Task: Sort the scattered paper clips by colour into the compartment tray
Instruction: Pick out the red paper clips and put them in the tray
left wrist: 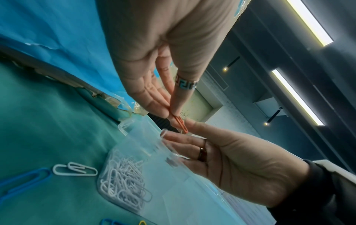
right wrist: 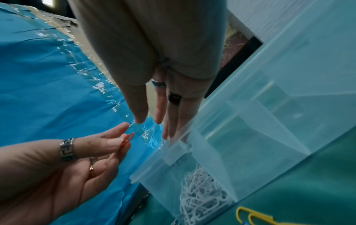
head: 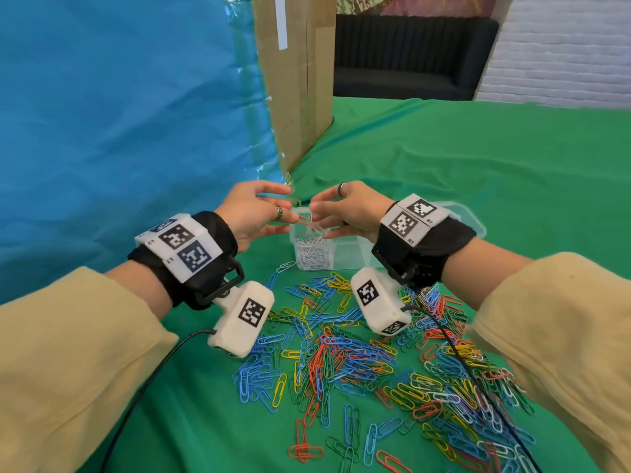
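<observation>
The left hand [head: 254, 213] pinches a thin red wire paper clip [head: 305, 221] above the clear plastic compartment tray [head: 345, 256]. The right hand [head: 348, 211] is spread, empty. Only white clips [head: 314, 256] look sorted; the big mixed clip pile [head: 368, 363] waits.

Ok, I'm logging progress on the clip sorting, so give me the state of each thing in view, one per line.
left hand: pinches a red clip, above the tray.
red clip: held in the fingers, not yet dropped.
right hand: fingers straight, holds nothing.
compartment tray: open, white clips in the near-left compartment.
white clips: sorted.
mixed clips: scattered on the green cloth.
</observation>
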